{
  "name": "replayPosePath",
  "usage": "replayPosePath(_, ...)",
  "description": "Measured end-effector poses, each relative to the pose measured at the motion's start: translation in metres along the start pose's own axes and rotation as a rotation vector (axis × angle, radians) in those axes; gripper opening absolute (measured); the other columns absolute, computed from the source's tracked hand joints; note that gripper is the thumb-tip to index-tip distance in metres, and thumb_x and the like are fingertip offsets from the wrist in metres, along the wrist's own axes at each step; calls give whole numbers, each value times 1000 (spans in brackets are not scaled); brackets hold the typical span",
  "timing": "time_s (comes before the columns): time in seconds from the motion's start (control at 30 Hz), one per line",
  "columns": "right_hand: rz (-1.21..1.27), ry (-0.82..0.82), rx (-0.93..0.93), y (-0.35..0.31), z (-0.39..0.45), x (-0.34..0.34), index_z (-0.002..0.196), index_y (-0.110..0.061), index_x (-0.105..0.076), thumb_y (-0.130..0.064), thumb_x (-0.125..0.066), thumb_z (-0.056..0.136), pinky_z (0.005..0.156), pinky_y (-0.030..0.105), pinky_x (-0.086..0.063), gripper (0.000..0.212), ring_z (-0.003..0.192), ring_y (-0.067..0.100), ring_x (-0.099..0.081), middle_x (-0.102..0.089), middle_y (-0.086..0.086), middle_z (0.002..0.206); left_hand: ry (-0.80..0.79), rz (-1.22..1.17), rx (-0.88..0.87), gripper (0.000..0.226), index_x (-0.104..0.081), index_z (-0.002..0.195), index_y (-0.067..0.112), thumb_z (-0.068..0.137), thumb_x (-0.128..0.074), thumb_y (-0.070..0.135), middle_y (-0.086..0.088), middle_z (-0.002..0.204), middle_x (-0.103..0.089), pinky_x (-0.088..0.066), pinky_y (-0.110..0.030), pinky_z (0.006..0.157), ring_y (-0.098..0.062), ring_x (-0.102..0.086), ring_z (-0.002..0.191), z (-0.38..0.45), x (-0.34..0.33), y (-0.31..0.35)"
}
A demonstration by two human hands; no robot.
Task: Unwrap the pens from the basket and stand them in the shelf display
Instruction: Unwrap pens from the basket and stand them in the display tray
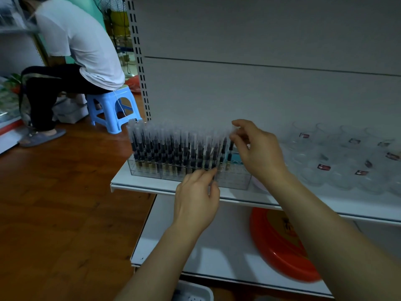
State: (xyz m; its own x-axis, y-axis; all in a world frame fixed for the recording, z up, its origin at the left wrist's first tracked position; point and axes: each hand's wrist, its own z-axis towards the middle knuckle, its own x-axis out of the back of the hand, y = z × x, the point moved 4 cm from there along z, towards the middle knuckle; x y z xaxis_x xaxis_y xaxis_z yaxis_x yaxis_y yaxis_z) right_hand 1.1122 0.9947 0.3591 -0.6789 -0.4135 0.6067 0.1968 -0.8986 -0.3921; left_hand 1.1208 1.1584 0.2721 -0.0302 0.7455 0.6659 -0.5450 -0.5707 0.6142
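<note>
clear cups [338, 161] beside pen display [186, 157], both hands [195, 198] reaching in

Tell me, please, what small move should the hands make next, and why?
Probably the right hand should lower the pen it pinches into a free slot at the right end of the clear display rack, while the left hand steadies the rack's front.

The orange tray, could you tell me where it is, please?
The orange tray lies on the lower shelf, below the right hand.
</note>
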Motion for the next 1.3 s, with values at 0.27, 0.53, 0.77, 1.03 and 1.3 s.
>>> replayPosePath(0.27, 90, -76, -195, 8, -5, -8, 128, -20, -60, -22, -60, 98, 79, 34, -55, 29, 82, 18, -70, -75, 0, 89, -9, 2, -6, 42, -58, 138, 21, 96, -53, 24, 2, 119, -65, -50, -44, 92, -22, -56, 110, -1, 0, 1)
replayPosePath(0.53, 95, -111, -211, 13, -18, -10, 149, -31, -41, -19, -64, 97, 85, 29, -53, 58, 89, 14, -66, -67, -2, 112, -54, -14, 16, 43, -53, 140, 22, 98, -53, 28, 3, 129, -61, -46, -38, 99, -19, -51, 120, -2, 0, 0)
replayPosePath(0.77, 152, 140, -136, -8, -56, 2, 132, -15, -60, -16, -71, 91, 75, 12, -48, 42, 82, 6, -60, -66, -1, 102, 113, -280, 114, 16, -62, 112, 28, 96, -60, 28, 15, 99, -62, -52, -25, 76, -3, -58, 91, -19, 18, -11)
replayPosePath(1.03, 292, -35, -154, -40, -164, -71, 118, -13, -67, -18, -67, 92, 77, 9, -45, 26, 82, 1, -61, -64, -9, 94, 112, -395, 314, 8, -61, 90, 30, 96, -62, 24, 8, 83, -63, -45, -16, 63, -8, -59, 76, -80, 2, -82)
replayPosePath(1.3, 262, -536, -409, -21, -288, -190, 129, -28, -60, -27, -62, 97, 78, 15, -49, 32, 90, 1, -59, -61, -17, 105, -209, -183, 579, 16, -62, 113, 26, 98, -58, 29, 13, 104, -65, -52, -24, 85, -2, -60, 97, -175, -55, -212)
